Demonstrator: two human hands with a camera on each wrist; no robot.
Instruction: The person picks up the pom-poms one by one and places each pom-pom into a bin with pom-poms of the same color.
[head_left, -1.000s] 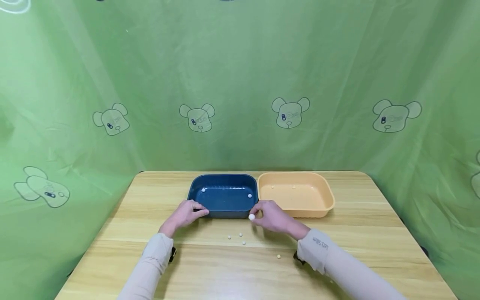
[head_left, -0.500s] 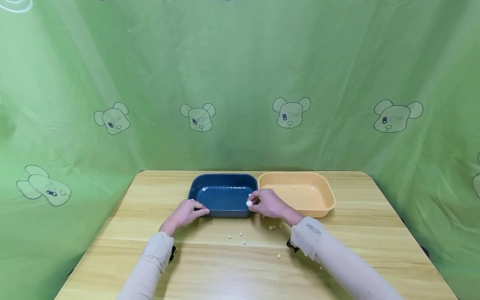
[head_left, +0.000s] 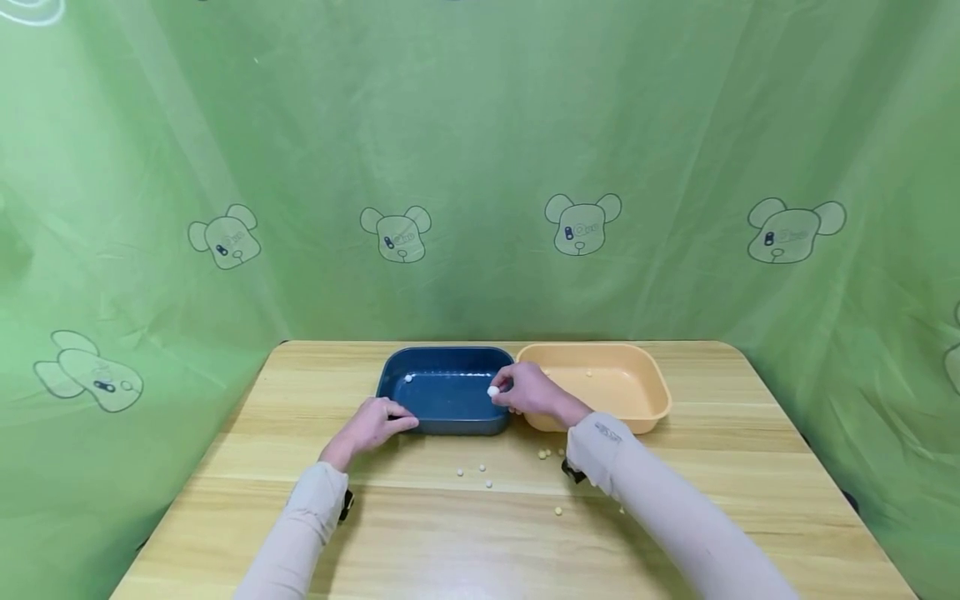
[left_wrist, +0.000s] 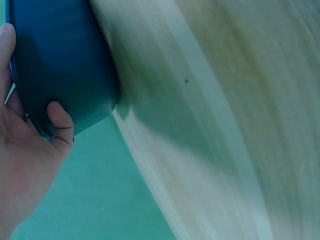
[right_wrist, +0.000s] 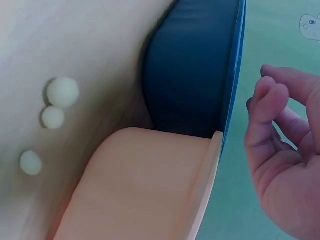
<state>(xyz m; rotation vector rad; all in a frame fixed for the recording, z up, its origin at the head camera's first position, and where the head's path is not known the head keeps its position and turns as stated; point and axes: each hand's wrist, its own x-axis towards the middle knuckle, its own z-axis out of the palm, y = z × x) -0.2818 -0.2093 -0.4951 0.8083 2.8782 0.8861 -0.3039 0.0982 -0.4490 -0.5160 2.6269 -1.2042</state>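
Observation:
My left hand [head_left: 372,425] grips the near-left rim of the dark blue basin [head_left: 450,427]. In the left wrist view, the fingers of this hand [left_wrist: 30,160] curl over the basin's edge. Above the near-right corner of the basin, my right hand [head_left: 534,390] pinches a white ball [head_left: 492,391] between thumb and fingers. The right wrist view shows those fingers [right_wrist: 265,115] beyond the rim, the ball itself hidden there. A small white ball [head_left: 408,378] lies inside the blue basin at the left.
A pale orange basin [head_left: 637,423] stands against the blue one, with small pale balls [head_left: 588,374] inside. Several loose white balls [head_left: 489,483] and yellowish balls [head_left: 542,454] lie on the wooden table [head_left: 420,542]. A green curtain [head_left: 480,292] hangs behind.
My right hand has moved forward and up with the white ball, from before the blue basin to over its right corner. Yellowish balls have come into view behind it. The left hand stays put.

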